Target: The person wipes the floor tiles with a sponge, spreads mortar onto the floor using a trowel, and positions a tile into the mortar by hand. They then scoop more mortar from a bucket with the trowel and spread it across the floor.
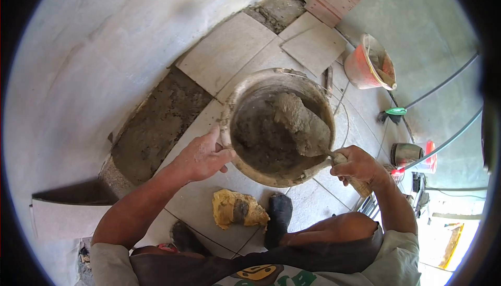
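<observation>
A mortar-crusted bucket (pixel 228 124) stands in front of me, with wet grey mortar (pixel 255 134) inside. At its near left side, my left hand (pixel 206 153) grips the rim between thumb and fingers. My right hand (pixel 357 167) is closed around the handle of a trowel (pixel 313 137), to the right of the bucket. The trowel's blade lies across the bucket's mouth, carrying a thick lump of mortar that hides most of it. Near my boots, a crumpled yellow sponge-like piece (pixel 237 209) with a dark patch lies on the tiles.
Left of the bucket is an untiled strip of mortar bed (pixel 162 119) along the wall. Loose tiles (pixel 314 45) lie beyond the bucket. A red bucket (pixel 360 69), a green-handled brush (pixel 395 112), a dark pot (pixel 406 154) and hoses (pixel 449 147) are at the right. A cut tile (pixel 68 221) leans at the lower left.
</observation>
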A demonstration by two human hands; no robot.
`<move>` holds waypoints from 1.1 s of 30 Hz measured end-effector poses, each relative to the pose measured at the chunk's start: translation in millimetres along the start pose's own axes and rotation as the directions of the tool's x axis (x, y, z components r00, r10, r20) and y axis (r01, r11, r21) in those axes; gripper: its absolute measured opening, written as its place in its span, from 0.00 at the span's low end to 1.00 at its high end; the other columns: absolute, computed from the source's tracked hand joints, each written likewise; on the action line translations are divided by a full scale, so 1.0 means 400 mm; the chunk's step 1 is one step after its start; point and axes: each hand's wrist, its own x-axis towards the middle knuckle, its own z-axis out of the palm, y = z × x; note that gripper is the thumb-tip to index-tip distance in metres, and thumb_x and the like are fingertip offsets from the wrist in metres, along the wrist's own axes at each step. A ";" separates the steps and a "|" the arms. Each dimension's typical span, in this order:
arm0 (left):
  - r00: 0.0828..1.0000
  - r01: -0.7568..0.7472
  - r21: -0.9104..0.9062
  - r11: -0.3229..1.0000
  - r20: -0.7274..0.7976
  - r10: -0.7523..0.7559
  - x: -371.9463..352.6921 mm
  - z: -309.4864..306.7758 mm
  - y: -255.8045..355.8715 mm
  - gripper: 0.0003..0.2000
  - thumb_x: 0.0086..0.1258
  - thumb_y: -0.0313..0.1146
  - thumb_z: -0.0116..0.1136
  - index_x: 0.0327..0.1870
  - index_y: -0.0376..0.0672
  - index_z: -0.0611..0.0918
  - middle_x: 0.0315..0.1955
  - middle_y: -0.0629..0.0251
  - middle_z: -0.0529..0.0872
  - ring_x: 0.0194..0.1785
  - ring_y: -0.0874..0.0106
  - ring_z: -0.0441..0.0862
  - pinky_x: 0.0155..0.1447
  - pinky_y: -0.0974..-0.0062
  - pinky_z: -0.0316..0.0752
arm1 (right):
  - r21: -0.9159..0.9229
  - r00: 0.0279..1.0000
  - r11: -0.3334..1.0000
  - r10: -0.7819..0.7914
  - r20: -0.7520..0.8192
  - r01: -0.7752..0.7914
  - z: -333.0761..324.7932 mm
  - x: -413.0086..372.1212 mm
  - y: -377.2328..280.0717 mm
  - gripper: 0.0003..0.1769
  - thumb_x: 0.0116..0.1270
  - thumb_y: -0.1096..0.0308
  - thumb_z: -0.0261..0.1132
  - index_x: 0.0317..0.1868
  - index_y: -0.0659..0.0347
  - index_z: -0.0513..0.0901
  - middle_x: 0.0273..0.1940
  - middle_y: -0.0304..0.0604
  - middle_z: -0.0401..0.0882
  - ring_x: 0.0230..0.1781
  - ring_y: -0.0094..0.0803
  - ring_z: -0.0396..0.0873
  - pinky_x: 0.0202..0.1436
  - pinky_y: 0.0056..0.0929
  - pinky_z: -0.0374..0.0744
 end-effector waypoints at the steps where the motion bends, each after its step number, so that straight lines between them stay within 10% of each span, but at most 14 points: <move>1: 1.000 0.009 -0.001 1.000 -0.020 -0.009 -0.005 -0.007 -0.006 0.40 0.67 0.40 0.56 0.70 0.23 0.50 0.37 0.50 0.85 0.32 0.68 0.86 0.40 0.72 0.79 | -0.035 1.000 0.999 0.005 -0.014 -0.006 0.000 -0.002 0.001 0.12 0.54 0.68 0.67 0.36 0.68 0.80 0.22 0.40 0.76 0.20 0.26 0.77 0.22 0.24 0.77; 14: 0.996 0.074 0.294 0.953 0.028 -0.087 -0.240 -0.065 -0.303 0.28 0.68 0.45 0.57 0.63 0.36 0.72 0.37 0.52 0.86 0.38 0.65 0.86 0.45 0.69 0.77 | 0.097 0.925 0.971 -0.238 0.295 0.219 0.267 0.083 -0.332 0.17 0.61 0.55 0.65 0.36 0.61 0.77 0.24 0.39 0.76 0.21 0.27 0.75 0.27 0.28 0.76; 16: 0.995 0.050 0.333 0.942 -0.094 -0.020 -0.249 -0.077 -0.325 0.23 0.65 0.46 0.57 0.56 0.42 0.77 0.39 0.48 0.85 0.46 0.53 0.83 0.51 0.60 0.76 | 0.151 0.927 0.960 -0.269 0.261 0.236 0.393 0.138 -0.371 0.17 0.63 0.54 0.63 0.35 0.61 0.77 0.24 0.40 0.75 0.22 0.27 0.75 0.28 0.27 0.76; 21: 0.962 0.104 0.373 0.922 -0.273 0.002 -0.242 -0.147 -0.367 0.21 0.66 0.41 0.56 0.57 0.40 0.76 0.34 0.54 0.86 0.39 0.59 0.84 0.45 0.65 0.76 | 0.447 0.947 0.861 -0.310 0.083 0.243 0.680 0.360 -0.372 0.14 0.62 0.58 0.65 0.36 0.62 0.77 0.25 0.39 0.75 0.21 0.25 0.74 0.25 0.25 0.75; 24: 0.929 0.060 0.256 0.965 -0.367 0.039 -0.236 -0.163 -0.398 0.20 0.66 0.40 0.55 0.56 0.38 0.77 0.32 0.55 0.85 0.37 0.60 0.84 0.45 0.65 0.76 | 0.216 0.932 0.911 -0.320 -0.170 0.352 0.746 0.476 -0.358 0.19 0.62 0.56 0.65 0.43 0.66 0.78 0.30 0.45 0.81 0.28 0.37 0.81 0.35 0.36 0.80; 26: 0.914 0.014 0.166 0.986 -0.402 0.054 -0.240 -0.166 -0.408 0.20 0.67 0.40 0.55 0.56 0.38 0.77 0.31 0.55 0.85 0.37 0.60 0.84 0.45 0.65 0.76 | -0.470 0.774 0.860 -0.433 -0.463 0.199 0.744 0.523 -0.348 0.23 0.62 0.56 0.65 0.49 0.67 0.77 0.37 0.54 0.83 0.39 0.48 0.83 0.44 0.43 0.80; 33: 0.923 0.012 0.176 0.984 -0.379 0.057 -0.239 -0.186 -0.435 0.21 0.67 0.40 0.55 0.57 0.37 0.77 0.33 0.54 0.85 0.38 0.59 0.84 0.46 0.63 0.76 | -0.636 0.765 0.770 -0.431 -0.478 0.037 0.718 0.584 -0.313 0.26 0.62 0.53 0.66 0.52 0.63 0.73 0.50 0.56 0.77 0.52 0.51 0.78 0.55 0.45 0.77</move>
